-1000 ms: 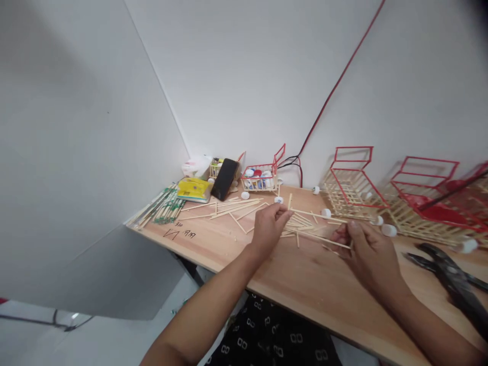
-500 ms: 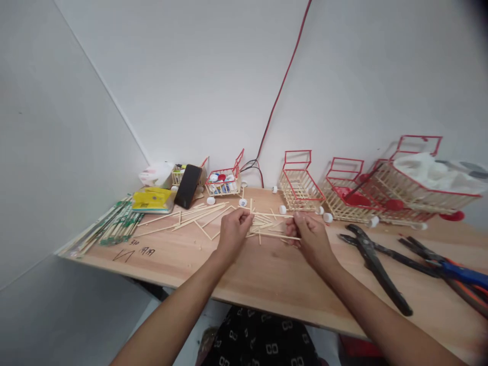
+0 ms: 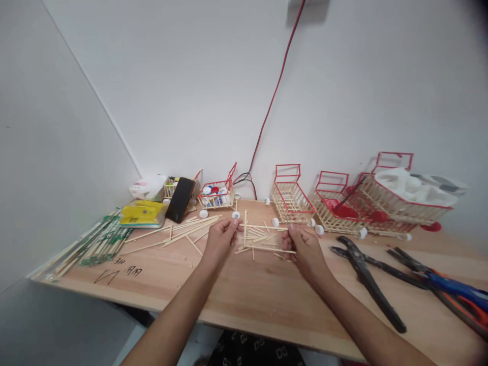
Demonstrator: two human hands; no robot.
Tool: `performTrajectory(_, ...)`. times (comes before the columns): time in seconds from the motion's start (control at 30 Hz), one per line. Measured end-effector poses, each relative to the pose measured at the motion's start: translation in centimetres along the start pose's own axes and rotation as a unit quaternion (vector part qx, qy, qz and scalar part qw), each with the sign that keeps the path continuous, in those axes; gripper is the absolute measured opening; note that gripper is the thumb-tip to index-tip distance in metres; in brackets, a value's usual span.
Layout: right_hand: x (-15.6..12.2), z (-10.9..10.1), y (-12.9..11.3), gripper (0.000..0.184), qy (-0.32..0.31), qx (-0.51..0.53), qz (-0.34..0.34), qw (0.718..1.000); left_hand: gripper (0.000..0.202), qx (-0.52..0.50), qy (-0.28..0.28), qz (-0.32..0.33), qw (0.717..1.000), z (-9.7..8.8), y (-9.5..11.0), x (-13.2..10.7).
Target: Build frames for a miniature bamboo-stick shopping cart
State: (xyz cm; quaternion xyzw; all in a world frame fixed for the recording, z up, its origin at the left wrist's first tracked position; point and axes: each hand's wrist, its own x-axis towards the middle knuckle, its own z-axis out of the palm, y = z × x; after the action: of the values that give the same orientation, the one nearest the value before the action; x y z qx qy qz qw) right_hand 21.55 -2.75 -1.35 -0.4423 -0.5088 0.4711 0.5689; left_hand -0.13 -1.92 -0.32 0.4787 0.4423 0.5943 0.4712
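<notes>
Two hands hold a thin wooden stick by its ends, low over a wooden table.
Wrapped stick bundles, a yellow pack and a black phone lie at the left. The left hand has its fingertips pinched together on the stick's left end. The stick lies level just above a scatter of loose sticks at mid-table. The right hand pinches the right end. Red-framed stick carts stand behind, and black pliers lie further right.
</notes>
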Motion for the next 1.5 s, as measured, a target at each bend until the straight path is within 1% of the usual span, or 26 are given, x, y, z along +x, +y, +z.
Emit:
performTrajectory(0.07,0.1,0.0,0.1,0.046,-0.002,0.002,-0.002,1.0,0.04,-0.025,0.002,-0.011,1.0,0.0,-0.2,0.3)
performTrajectory(0.1,0.2,0.0,0.2,0.046,-0.003,0.004,-0.003,1.0,0.037,-0.039,0.012,-0.01,0.999,0.0,-0.3,0.4)
performTrajectory(0.17,0.5,0.0,0.3,0.047,-0.001,0.009,0.0,1.0,0.03,-0.078,0.051,-0.005,0.996,0.0,-0.4,0.6)
performTrajectory(0.23,0.7,0.1,0.4,0.047,0.006,0.015,0.004,1.0,0.032,-0.143,0.083,-0.013,0.986,-0.2,-0.2,0.8)
performTrajectory(0.3,0.9,0.1,0.5,0.047,0.01,0.018,0.007,1.0,0.037,-0.229,0.085,-0.045,0.969,-0.5,0.2,1.0)
performTrajectory(0.37,1.1,0.0,0.5,0.047,0.004,0.01,0.009,1.0,0.042,-0.314,0.05,-0.097,0.943,-0.8,0.9,1.0)
performTrajectory(0.43,1.2,-0.2,0.5,0.047,0.0,0.007,0.019,1.0,0.044,-0.38,-0.002,-0.138,0.915,-1.1,1.7,0.7)
performTrajectory(0.5,1.3,-0.4,0.5,0.046,0.004,0.023,0.033,0.999,0.044,-0.423,-0.053,-0.15,0.892,-1.2,2.5,0.2)
performTrajectory(0.57,1.3,-0.5,0.5,0.044,0.01,0.053,0.045,0.998,0.044,-0.442,-0.089,-0.145,0.881,-1.1,3.2,-0.2)
performTrajectory(0.67,1.4,-0.6,0.3,0.042,0.01,0.083,0.053,0.995,0.045,-0.437,-0.103,-0.138,0.883,-0.9,3.9,-0.8)
performTrajectory(0.77,1.3,-0.5,-0.2,0.042,0.018,0.096,0.048,0.994,0.046,-0.424,-0.087,-0.136,0.891,-0.9,4.0,-1.1)
performTrajectory(0.87,1.0,-0.5,-0.8,0.043,0.033,0.112,0.039,0.992,0.044,-0.411,-0.071,-0.113,0.902,-1.2,3.8,-1.1)
performTrajectory(0.93,0.9,-0.6,-1.2,0.043,0.037,0.12,0.039,0.991,0.043,-0.4,-0.076,-0.102,0.908,-1.3,3.8,-1.1)
performTrajectory(1.0,0.9,-0.7,-1.3,0.042,0.038,0.131,0.045,0.99,0.041,-0.396,-0.092,-0.092,0.909,-1.2,3.9,-1.2)
performTrajectory(1.1,1.0,-1.0,-1.3,0.041,0.04,0.153,0.049,0.986,0.038,-0.407,-0.114,-0.087,0.902,-0.9,4.1,-2.2)
performTrajectory(1.2,1.1,-1.2,-1.6,0.042,0.043,0.165,0.031,0.985,0.036,-0.408,-0.117,-0.099,0.9,-0.7,4.1,-3.9)
performTrajectory(1.3,1.1,-1.2,-3.1,0.044,0.042,0.164,0.003,0.985,0.034,-0.408,-0.096,-0.097,0.903,-1.1,3.9,-5.6)
performTrajectory(1.37,1.3,-1.0,-4.6,0.044,0.023,0.146,-0.009,0.989,0.034,-0.412,-0.075,-0.094,0.903,-1.5,3.6,-6.5)
performTrajectory(1.43,1.8,-0.6,-6.0,0.043,0.002,0.118,-0.036,0.992,0.033,-0.413,-0.058,-0.093,0.904,-1.9,3.5,-7.2)
performTrajectory(1.5,2.8,-0.1,-6.9,0.043,-0.002,0.121,-0.065,0.991,0.033,-0.41,-0.045,-0.093,0.906,-2.2,3.4,-7.7)
